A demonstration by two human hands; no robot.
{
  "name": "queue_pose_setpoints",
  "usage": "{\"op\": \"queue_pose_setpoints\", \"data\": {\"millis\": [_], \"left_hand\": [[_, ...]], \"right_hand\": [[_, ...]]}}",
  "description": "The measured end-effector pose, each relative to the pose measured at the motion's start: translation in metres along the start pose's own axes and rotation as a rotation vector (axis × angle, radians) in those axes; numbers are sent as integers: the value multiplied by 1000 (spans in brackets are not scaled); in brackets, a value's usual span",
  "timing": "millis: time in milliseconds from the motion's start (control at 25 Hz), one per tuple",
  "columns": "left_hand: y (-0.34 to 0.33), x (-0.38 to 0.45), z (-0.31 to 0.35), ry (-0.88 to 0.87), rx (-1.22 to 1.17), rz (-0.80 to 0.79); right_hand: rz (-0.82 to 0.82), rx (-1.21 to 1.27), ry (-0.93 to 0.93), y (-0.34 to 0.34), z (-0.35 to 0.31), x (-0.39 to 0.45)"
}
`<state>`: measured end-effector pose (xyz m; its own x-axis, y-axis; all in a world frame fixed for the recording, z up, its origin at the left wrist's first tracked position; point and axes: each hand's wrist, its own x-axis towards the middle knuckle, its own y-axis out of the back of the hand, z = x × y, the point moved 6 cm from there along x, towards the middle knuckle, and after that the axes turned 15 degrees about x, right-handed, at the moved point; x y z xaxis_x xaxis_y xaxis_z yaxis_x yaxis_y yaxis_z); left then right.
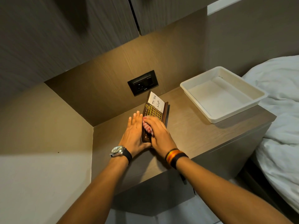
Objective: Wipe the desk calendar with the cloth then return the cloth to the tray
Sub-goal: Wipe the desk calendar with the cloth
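The right hand [159,131] presses a bunched checked cloth [147,126] onto the desk calendar [154,110], fingers curled over it. The left hand [135,135], flat with fingers straight, braces the calendar's left edge. It lies on the wooden bedside cabinet [194,126], with the white tray [221,92] well apart at right.

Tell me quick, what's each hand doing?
Left hand: open, flat against the calendar edge.
Right hand: closed on the cloth, pressing it onto the calendar.
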<state>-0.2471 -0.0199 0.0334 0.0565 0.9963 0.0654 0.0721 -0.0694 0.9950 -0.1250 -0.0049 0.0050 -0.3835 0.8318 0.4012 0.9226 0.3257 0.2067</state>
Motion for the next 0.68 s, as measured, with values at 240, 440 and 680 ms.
{"op": "queue_pose_setpoints", "data": {"millis": [240,440,680], "left_hand": [[2,6,4,-22,20,-10],[2,4,4,-10,-7,7],[5,5,8,7,17,-10]], "right_hand": [[112,-1,-182,12,26,-8],[-45,26,-41,1,12,-50],[48,31,-151,-1,14,-37]]}}
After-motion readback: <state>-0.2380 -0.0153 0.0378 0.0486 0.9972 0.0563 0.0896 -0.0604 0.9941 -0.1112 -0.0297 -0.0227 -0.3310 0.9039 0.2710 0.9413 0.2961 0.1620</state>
